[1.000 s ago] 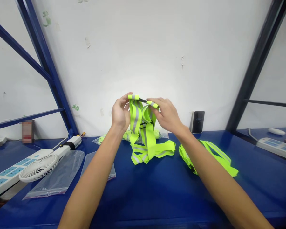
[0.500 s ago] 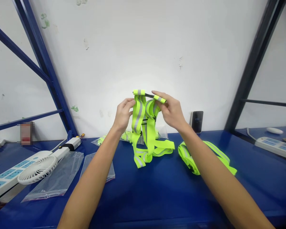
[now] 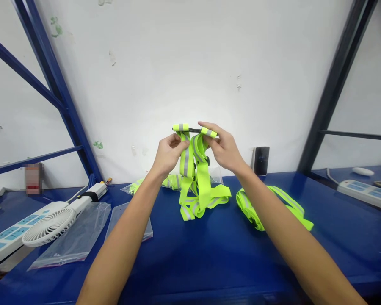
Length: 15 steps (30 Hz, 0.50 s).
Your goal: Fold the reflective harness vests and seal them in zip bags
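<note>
A reflective vest of neon-yellow straps with silver stripes hangs between my hands, its lower loops resting on the blue table. My left hand is closed, thumb and fingers pinching the left strap just below its top. On the other side my right hand grips the right strap near the top, its index finger stretched along the folded end. A short black band joins the two folded yellow ends at the top. Behind my right forearm lies a second bundle of neon-yellow reflective straps.
Clear plastic bags lie at left beside a white handheld fan and a white power strip. Bagged yellow straps sit by the wall. A black phone-like device leans there. Another power strip is at right.
My left hand has shifted slightly right, and its thumb now lies across the front of the left strap. The top of the vest has moved slightly left and down.
</note>
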Tool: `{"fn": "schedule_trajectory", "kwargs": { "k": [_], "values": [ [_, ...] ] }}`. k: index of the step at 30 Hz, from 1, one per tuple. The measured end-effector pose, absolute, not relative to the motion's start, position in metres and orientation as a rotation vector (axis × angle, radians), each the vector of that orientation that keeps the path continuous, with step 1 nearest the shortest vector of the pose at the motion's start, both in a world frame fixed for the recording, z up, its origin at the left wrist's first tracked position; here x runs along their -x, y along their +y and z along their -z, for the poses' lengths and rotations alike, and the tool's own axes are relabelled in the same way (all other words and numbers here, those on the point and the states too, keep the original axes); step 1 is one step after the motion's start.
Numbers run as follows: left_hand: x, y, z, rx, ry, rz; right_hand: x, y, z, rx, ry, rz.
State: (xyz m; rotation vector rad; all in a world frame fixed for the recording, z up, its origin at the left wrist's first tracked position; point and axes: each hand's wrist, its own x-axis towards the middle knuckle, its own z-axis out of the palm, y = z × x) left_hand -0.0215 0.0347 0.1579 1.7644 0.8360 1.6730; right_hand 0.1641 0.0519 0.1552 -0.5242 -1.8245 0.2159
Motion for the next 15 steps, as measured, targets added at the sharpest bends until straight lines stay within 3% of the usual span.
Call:
{"fn": "schedule_trajectory", "kwargs": {
  "k": [15],
  "values": [
    [-0.003,0.03,-0.149,-1.343,0.581,-1.665,-0.155,0.06,-0.148,0.468,-1.754,-0.105]
  ]
}}
